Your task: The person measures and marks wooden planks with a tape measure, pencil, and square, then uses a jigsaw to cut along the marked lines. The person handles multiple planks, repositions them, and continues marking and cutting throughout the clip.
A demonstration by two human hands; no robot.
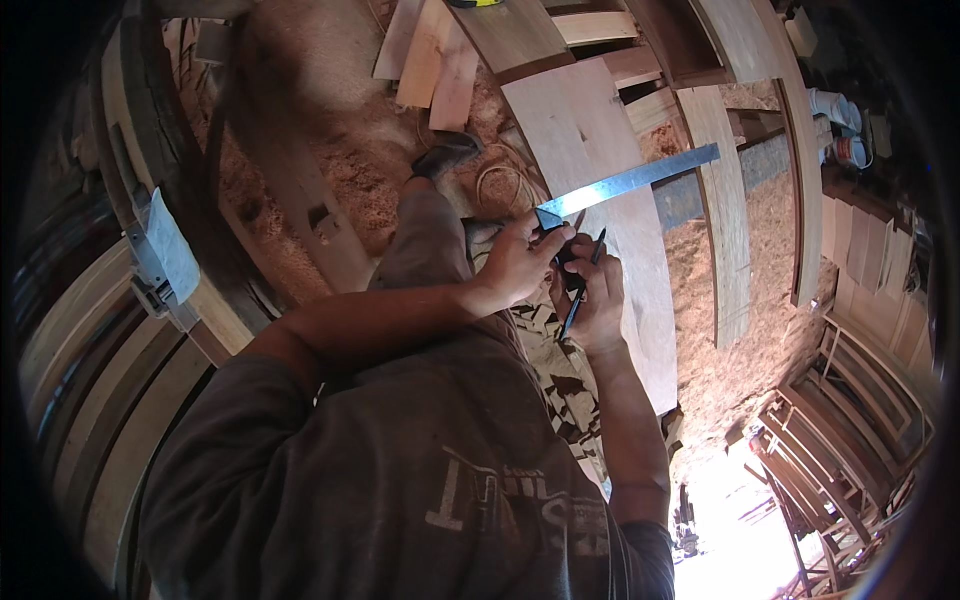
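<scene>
A metal square (637,175) lies across a pale wooden board (640,330) and reaches a narrow plank to the right. My left hand (515,262) grips the square's dark stock at the board's near left edge, fingers bent round it. My right hand (598,298) holds a dark pen (573,311) with its fingers curled, close beside my left hand over the board. What lies under my fingertips is partly hidden.
Loose planks (437,55) lie on sawdust by my foot (447,152). Offcuts (560,370) are piled below the board. A narrow plank (728,270) stands out to the right. Buckets (838,115) and stacked frames (840,420) are at the right, timber (80,380) at the left.
</scene>
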